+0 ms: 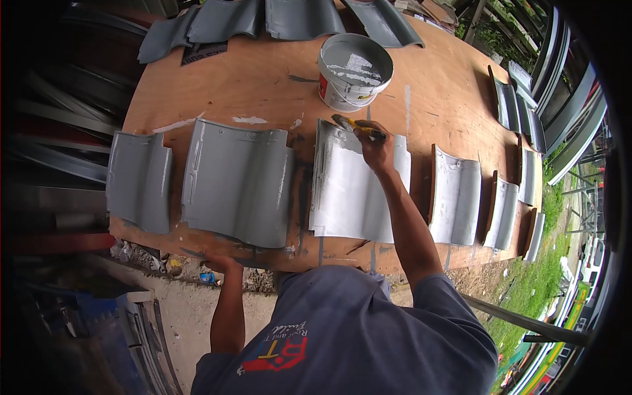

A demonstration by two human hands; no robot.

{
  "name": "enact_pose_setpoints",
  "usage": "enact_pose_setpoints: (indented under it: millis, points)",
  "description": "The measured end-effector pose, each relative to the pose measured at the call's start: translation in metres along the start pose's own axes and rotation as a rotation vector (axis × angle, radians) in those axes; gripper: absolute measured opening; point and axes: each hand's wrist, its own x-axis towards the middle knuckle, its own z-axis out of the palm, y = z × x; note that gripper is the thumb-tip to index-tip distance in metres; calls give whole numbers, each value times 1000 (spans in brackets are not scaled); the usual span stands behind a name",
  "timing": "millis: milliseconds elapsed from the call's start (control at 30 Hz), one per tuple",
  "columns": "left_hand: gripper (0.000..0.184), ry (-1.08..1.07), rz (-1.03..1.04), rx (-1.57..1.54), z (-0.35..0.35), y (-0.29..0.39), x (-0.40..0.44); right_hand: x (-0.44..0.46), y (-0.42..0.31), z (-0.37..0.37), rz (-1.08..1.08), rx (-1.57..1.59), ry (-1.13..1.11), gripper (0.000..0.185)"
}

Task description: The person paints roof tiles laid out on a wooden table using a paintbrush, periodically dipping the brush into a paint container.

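Observation:
My right hand [376, 150] is closed around a paintbrush [359, 127] with a yellow and black handle. Its bristles point left, over the top edge of a roof tile [355, 197] that is white-primed with grey paint along its upper and left edges. Just beyond stands a white bucket [342, 99] of grey paint. My left hand [222, 264] is low at the table's front edge, its fingers extended to the left and holding nothing I can see. Nearest to it lies a grey-painted roof tile [237, 184].
The plywood table [263, 85] carries another grey tile [138, 181] at left and several grey tiles [303, 20] along the back. Paler tiles [455, 197] stand to the right. Metal sheets [59, 158] line the left side; grass [526, 289] lies beyond the right edge.

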Motion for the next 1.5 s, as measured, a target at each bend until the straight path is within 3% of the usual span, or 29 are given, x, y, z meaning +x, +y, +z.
enact_pose_setpoints:
  millis: [167, 367, 567, 700, 800, 900, 1067, 1167, 1300, 1433, 1500]
  points:
    - [69, -27, -7, -11, 2, -5, 5, -39, 6, -10, 62, 54, -246, 22]
    - [70, -6, 6, 24, 2, -3, 2, -135, -12, -40, -96, 91, -628, 22]
    - [69, -56, 1, 7, 3, 3, -3, -118, -26, -61, 115, 217, -875, 22]
    - [68, -59, -37, -8, 4, 9, -15, -78, -13, -38, 133, 164, -550, 19]
    - [68, -34, -21, 12, 4, 7, -9, -67, -11, -26, -83, 34, -285, 17]
    - [69, 10, -25, 36, 4, 1, 1, -79, -17, -24, -139, 118, -206, 17]
    - [73, -4, -82, 29, 1, 1, 1, -95, -16, -39, -31, -54, -366, 16]
    - [73, 0, -81, 18, 3, 2, 1, -95, -34, -39, -81, -6, -227, 16]
    - [73, -42, -62, 7, 3, 9, -15, -100, -32, -30, -72, 28, -215, 14]
    - [72, -70, -55, -12, 1, 2, -3, -93, -26, -36, 25, -128, -248, 16]
    - [72, -59, -55, 24, -1, -3, 6, -95, -31, -30, 70, 155, -60, 15]
